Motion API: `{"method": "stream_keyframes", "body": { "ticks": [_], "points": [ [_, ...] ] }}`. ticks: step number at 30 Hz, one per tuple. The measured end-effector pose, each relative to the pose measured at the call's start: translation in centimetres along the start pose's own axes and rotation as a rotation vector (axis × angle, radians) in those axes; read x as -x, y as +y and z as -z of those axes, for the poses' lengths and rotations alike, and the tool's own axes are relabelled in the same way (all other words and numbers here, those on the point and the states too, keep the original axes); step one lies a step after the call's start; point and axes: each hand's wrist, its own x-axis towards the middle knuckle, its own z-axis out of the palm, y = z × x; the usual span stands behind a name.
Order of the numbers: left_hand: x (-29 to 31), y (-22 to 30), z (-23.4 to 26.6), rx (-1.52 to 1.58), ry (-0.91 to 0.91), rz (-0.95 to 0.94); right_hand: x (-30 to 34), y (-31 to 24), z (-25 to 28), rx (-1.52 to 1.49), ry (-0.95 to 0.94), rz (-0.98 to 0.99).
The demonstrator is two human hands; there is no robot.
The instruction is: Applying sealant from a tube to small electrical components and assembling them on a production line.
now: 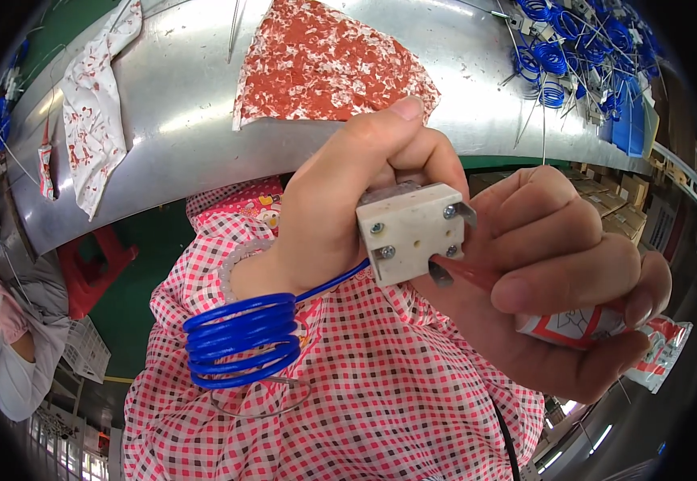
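My left hand (340,192) grips a small cream-white block (410,232) with screws and metal tabs, held up close to the camera. A blue coiled tube (243,338) hangs from the block by a blue lead. My right hand (557,280) is closed around a red-and-white squeeze tube (597,329), whose red nozzle (465,272) touches the lower right corner of the block. Below both hands lies my red-and-white checked apron (348,401).
A long metal table (188,104) curves across the top, carrying a red speckled mat (324,64), a stained white cloth (96,104) and several blue coils (581,48) at the right. A red stool (92,268) stands on the green floor. Another person (4,337) sits at the left.
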Motion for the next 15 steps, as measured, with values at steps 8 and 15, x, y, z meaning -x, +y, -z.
{"method": "stream_keyframes", "body": {
  "ticks": [8, 15],
  "points": [
    [-0.2, 0.0, 0.2, 0.016, -0.002, 0.023, -0.5, 0.0, -0.5, 0.064, -0.095, 0.054],
    [-0.1, 0.1, 0.1, -0.05, 0.057, -0.026, -0.5, -0.9, -0.4, 0.242, -0.169, 0.018]
  ]
}}
